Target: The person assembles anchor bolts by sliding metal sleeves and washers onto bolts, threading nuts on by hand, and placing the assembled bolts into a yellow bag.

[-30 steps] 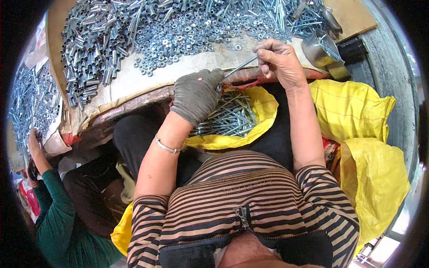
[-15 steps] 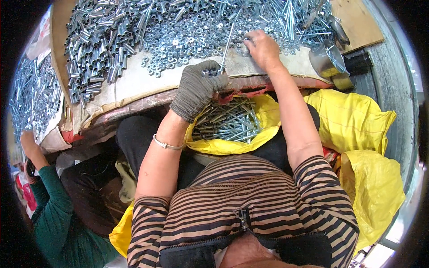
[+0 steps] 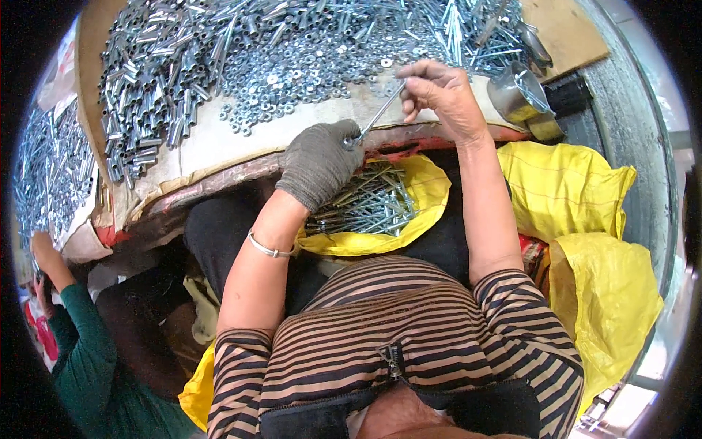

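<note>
My left hand (image 3: 319,162), in a grey knit glove, is closed around a long, thin metal bolt (image 3: 382,112) that slants up to the right. Small metal pieces show at the glove's fingertips, too hidden to name. At the bolt's upper end is my bare right hand (image 3: 447,95), its thumb and forefinger brought together; whatever lies between them is too small to make out. Loose nuts and washers (image 3: 292,84) spread over the worktop beyond both hands. Below them, a yellow sack (image 3: 431,212) in my lap holds assembled bolts with sleeves (image 3: 376,197).
Metal sleeves (image 3: 157,95) are heaped at left, long bolts (image 3: 468,33) at the far right. A metal cup (image 3: 515,91) stands at the worktop's right edge. More yellow sacks (image 3: 567,186) lie to my right. At far left, a co-worker's hand (image 3: 50,256) reaches to another pile.
My right hand has left the nut pile and come back toward me to the bolt's upper end. The bolt in my left hand now leans further right.
</note>
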A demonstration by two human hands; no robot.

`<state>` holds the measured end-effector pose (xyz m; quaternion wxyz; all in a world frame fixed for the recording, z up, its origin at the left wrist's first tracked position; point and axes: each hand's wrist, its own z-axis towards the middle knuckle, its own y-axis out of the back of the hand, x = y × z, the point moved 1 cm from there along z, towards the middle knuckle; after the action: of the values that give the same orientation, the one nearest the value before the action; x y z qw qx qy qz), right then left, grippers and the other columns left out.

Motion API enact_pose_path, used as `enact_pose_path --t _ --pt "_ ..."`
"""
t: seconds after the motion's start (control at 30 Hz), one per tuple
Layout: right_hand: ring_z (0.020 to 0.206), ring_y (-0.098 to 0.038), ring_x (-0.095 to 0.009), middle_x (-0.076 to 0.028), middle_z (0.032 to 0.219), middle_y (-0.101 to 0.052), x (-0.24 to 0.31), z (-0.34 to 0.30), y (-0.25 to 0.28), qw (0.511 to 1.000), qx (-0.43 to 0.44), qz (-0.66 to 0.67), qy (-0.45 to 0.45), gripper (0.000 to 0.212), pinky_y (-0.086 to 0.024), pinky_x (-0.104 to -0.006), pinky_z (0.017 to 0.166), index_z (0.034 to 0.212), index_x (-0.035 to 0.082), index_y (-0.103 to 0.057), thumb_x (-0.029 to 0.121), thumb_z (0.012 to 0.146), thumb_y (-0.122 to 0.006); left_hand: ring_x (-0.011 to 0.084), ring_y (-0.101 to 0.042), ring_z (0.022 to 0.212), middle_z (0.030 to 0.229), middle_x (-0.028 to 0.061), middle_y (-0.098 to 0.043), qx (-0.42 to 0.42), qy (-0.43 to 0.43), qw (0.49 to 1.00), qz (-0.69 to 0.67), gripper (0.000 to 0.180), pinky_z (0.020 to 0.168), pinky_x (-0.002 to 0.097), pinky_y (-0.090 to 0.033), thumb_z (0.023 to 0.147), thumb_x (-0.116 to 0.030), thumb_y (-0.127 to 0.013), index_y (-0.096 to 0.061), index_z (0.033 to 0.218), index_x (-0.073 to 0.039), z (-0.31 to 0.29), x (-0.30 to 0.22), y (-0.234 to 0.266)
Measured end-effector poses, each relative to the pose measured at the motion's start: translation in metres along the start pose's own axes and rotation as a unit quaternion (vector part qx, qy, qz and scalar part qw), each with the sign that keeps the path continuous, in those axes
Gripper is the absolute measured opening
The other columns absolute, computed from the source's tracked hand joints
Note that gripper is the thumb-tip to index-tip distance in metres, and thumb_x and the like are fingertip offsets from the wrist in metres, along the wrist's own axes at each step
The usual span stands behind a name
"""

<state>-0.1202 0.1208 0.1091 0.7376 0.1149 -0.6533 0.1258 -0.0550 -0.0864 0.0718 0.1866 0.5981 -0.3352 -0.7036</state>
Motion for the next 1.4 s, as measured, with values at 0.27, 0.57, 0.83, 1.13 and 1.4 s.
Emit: enact_pose_path --t 0.27,0.57,0.83,1.13,1.4 --pt "0.05 -0.054 -0.008 -0.003 0.065 -0.058 0.006 -0.034 -0.011 0.994 0.022 0.009 -0.108 0.02 -0.045 -0.0186 0.042 0.093 0.0 -0.063 0.015 0.082 -0.067 0.0371 -0.061 0.067 0.073 0.0182 -0.062 -0.071 -0.066 0.993 0.061 0.02 0.061 0.044 -0.047 0.079 -0.028 -0.061 -0.061 0.083 -0.008 -0.009 -0.014 -0.005" --pt "0.093 -0.057 -0.016 -0.009 0.096 -0.063 -0.032 -0.008 -0.082 0.997 -0.038 0.063 0.017 0.053 -0.044 -0.0316 0.084 0.099 0.0 -0.064 0.049 0.09 -0.05 0.0281 -0.061 0.06 0.066 0.0145 -0.061 -0.203 -0.136 0.969 -0.036 0.022 0.055 0.0358 -0.046 0.08 -0.02 -0.065 -0.061 0.086 -0.001 -0.009 -0.013 -0.024" --pt "0.108 -0.056 -0.021 -0.016 0.113 -0.061 -0.005 -0.03 -0.095 0.989 -0.049 -0.004 0.137 0.054 -0.039 -0.035 0.096 0.11 -0.001 -0.06 0.044 0.097 -0.033 0.0238 -0.063 0.063 0.072 0.0161 -0.065 -0.227 -0.058 0.968 -0.093 0.017 0.059 0.0346 -0.048 0.076 -0.016 -0.064 -0.064 0.083 -0.001 -0.001 0.035 0.027" --pt "0.074 -0.064 -0.017 -0.007 0.078 -0.064 -0.021 -0.037 -0.053 0.983 -0.176 0.048 -0.003 0.049 -0.052 -0.0286 0.069 0.105 -0.002 -0.056 0.044 0.094 -0.045 0.0355 -0.062 0.071 0.073 0.018 -0.063 -0.134 -0.001 0.988 -0.082 0.025 0.064 0.0429 -0.047 0.074 -0.03 -0.065 -0.065 0.083 -0.007 -0.009 -0.001 -0.007" --pt "0.059 -0.057 -0.013 -0.004 0.066 -0.062 -0.012 -0.028 -0.056 0.931 -0.165 -0.31 0.1 0.036 -0.046 -0.0306 0.057 0.075 0.001 -0.063 0.035 0.088 -0.058 0.0349 -0.062 0.07 0.074 0.016 -0.063 -0.162 -0.06 0.985 -0.001 0.023 0.063 0.0429 -0.048 0.076 -0.03 -0.064 -0.063 0.082 -0.008 -0.013 -0.008 -0.02"
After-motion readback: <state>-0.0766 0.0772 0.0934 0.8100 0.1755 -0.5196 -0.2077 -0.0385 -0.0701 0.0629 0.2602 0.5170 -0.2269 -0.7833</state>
